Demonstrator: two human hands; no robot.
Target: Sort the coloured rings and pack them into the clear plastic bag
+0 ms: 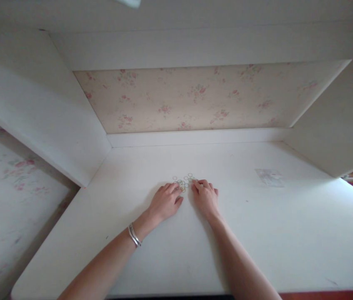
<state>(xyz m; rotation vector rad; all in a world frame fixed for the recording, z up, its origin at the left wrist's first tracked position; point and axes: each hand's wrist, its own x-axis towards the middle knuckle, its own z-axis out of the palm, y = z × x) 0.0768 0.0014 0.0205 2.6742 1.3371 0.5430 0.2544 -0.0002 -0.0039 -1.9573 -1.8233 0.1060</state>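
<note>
Between and just beyond the fingertips of the two hands, a loose cluster of small rings [181,183] is lying on the white counter [176,258]. Some rings are overlapping, while a few are sitting slightly apart along the far side of the cluster.

The left hand [165,202] is reaching in palm down, its fingers bending over the near left part of the cluster and its thumb standing apart from them. The right hand [206,198] is resting at the right side of the rings, its fingers curling and its thumb and forefinger coming close together; whether they are pinching a ring is too small to tell. Behind the left hand, a silver bracelet [134,235] is circling the wrist.

To the right of the right hand and well apart from it, a clear plastic bag [269,177] is lying flat on the counter; glare is making it hard to tell whether anything is inside.

Beyond both hands, floral wallpaper [195,98] is showing above a low white ledge [198,136]. White side panels are standing farther out to the left and right of the hands, rising from the counter.
</note>
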